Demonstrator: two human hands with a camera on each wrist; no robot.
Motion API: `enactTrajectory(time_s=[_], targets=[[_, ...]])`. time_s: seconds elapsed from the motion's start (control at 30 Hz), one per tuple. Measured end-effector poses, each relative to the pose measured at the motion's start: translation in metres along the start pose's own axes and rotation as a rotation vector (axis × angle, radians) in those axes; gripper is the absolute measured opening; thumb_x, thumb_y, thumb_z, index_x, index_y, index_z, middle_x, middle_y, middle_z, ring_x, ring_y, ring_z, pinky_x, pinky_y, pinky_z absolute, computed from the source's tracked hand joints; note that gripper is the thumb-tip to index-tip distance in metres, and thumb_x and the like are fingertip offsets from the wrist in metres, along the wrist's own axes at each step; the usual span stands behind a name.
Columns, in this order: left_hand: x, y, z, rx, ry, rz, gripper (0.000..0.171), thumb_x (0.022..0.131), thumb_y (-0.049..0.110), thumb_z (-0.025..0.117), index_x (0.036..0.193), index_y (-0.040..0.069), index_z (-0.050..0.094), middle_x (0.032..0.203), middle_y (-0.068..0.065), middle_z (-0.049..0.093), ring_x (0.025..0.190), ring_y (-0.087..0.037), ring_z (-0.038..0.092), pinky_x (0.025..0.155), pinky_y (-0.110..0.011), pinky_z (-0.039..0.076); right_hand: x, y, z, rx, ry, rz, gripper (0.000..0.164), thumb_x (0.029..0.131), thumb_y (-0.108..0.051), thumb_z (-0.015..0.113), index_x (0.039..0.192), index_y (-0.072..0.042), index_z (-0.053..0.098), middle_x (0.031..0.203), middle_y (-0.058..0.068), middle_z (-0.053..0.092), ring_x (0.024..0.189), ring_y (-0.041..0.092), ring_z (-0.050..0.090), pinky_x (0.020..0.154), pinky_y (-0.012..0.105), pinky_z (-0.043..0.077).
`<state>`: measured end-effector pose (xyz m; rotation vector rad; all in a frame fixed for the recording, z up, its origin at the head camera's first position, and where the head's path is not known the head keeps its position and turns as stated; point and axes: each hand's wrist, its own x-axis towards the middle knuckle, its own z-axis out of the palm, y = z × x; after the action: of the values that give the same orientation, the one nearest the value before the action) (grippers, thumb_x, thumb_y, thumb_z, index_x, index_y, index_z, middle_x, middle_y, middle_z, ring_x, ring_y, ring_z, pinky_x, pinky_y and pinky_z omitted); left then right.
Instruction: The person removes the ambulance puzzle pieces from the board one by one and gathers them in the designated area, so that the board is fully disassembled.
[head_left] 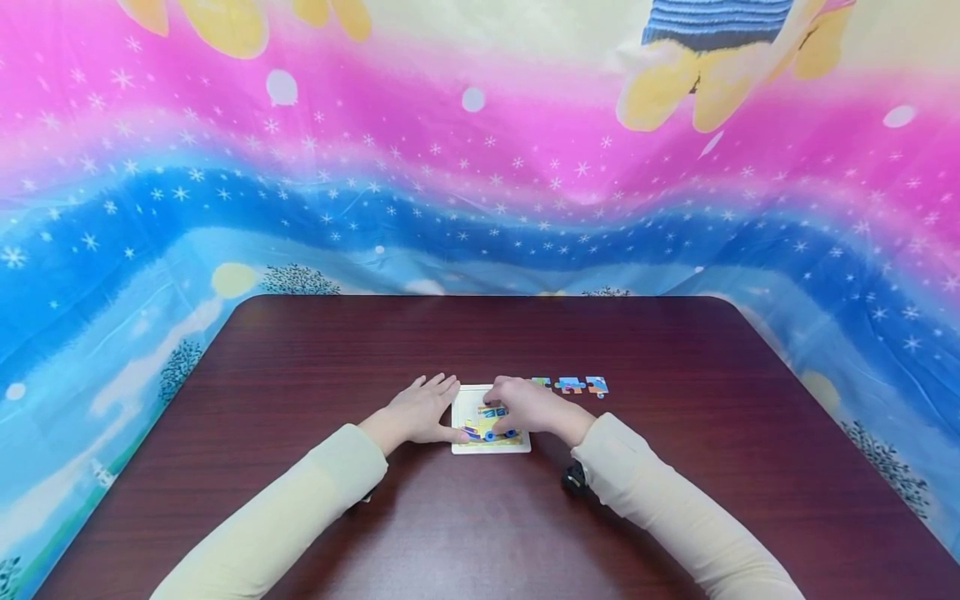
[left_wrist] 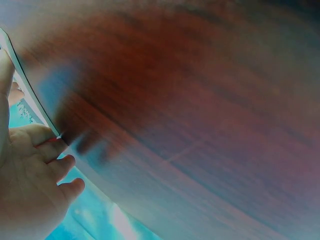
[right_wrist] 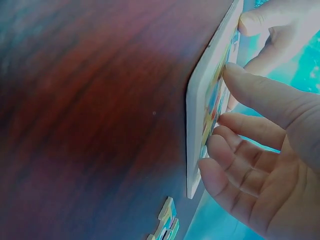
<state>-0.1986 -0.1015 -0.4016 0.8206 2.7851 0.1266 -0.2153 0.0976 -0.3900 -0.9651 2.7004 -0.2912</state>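
A white-framed jigsaw puzzle with a yellow vehicle picture lies flat on the table. My left hand rests along its left side, fingers extended and thumb on the lower left corner. In the left wrist view, the left fingers lie by the frame's edge. My right hand reaches over from the right, its fingers bent down onto the picture. The right wrist view shows the thumb and fingertips on the puzzle face, spread apart; I cannot tell whether a piece is between them.
Several loose jigsaw pieces lie in a row to the right of the frame, partly behind my right hand. The dark wooden table reaches back to a colourful printed cloth. A black device is on my right wrist.
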Motion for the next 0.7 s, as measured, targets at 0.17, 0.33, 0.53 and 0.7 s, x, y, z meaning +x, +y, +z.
enactTrajectory(time_s=[0.17,0.33,0.53,0.7], targets=[[0.0006,-0.0003,0.0007,0.004,-0.001,-0.002,0.091,0.081,0.062,0.055,0.143,0.000,0.029,0.147,-0.013,0.027,0.136,-0.027,0.020,0.108,-0.044,0.017,0.0021,0.0018,0.0000,0.007,-0.008,0.013,0.040,0.074,-0.023,0.079,0.109,-0.009,0.065,0.098,-0.001,0.056,0.085,0.010,0.054,0.076,0.028,0.047],[0.0005,0.0003,0.0001,0.011,-0.010,-0.002,0.091,0.082,0.062,0.054,0.143,0.000,0.028,0.148,-0.013,0.026,0.136,-0.027,0.019,0.108,-0.044,0.016,0.0028,0.0026,0.0003,0.032,-0.004,0.026,0.041,0.073,-0.023,0.079,0.108,-0.010,0.061,0.096,-0.003,0.055,0.084,0.010,0.053,0.075,0.028,0.047],[0.0006,0.0005,-0.0006,0.018,-0.010,-0.008,0.091,0.081,0.063,0.053,0.143,0.000,0.028,0.148,-0.013,0.026,0.136,-0.027,0.019,0.108,-0.044,0.016,0.0023,0.0035,0.0010,0.064,-0.004,0.039,0.043,0.073,-0.023,0.079,0.108,-0.010,0.058,0.094,-0.004,0.056,0.082,0.010,0.052,0.073,0.028,0.046],[0.0007,0.0004,-0.0002,0.022,-0.011,-0.008,0.091,0.081,0.063,0.053,0.143,0.000,0.028,0.148,-0.013,0.025,0.136,-0.026,0.018,0.108,-0.044,0.016,0.0018,0.0034,0.0010,0.053,0.004,0.030,0.042,0.074,-0.021,0.079,0.109,-0.009,0.059,0.094,-0.004,0.056,0.082,0.010,0.052,0.074,0.028,0.047]])
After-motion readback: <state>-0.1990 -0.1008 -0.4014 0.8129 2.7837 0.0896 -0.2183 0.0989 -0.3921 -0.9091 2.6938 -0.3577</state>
